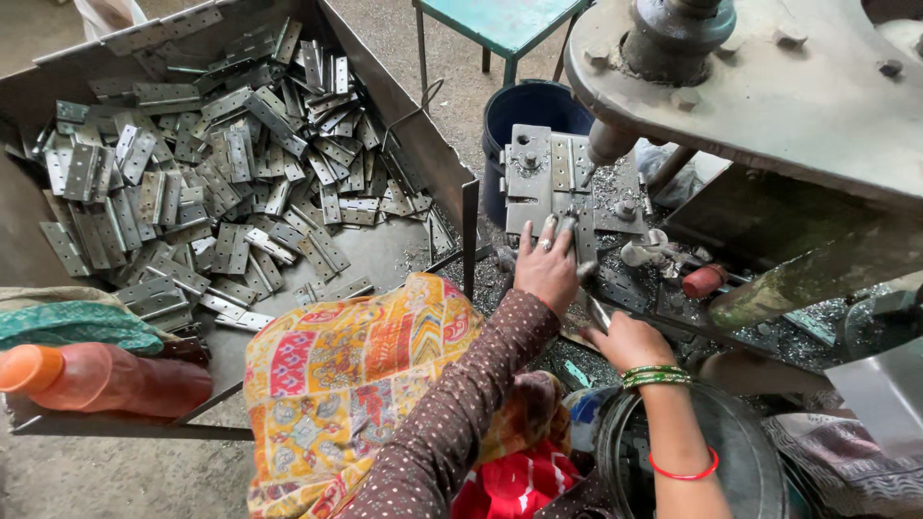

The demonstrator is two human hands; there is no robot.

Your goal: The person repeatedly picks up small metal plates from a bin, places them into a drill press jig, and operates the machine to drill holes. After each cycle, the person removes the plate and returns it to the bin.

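My left hand (546,266), in a brown dotted sleeve, reaches forward and its fingers press on a flat metal hinge plate (565,173) lying on the press jig (538,187) under the machine's ram (608,142). My right hand (627,338), with green and red bangles on the wrist, rests lower right of it and pinches a small metal hinge piece (596,312) near the machine bed. Metal shavings cover the bed around both hands.
A large metal tray (385,255) on the left holds a heap of several hinge plates (202,173). An orange bottle (101,378) lies at its near corner. A dark blue bucket (524,111), a teal stool (500,24) and a round tub (740,452) stand nearby.
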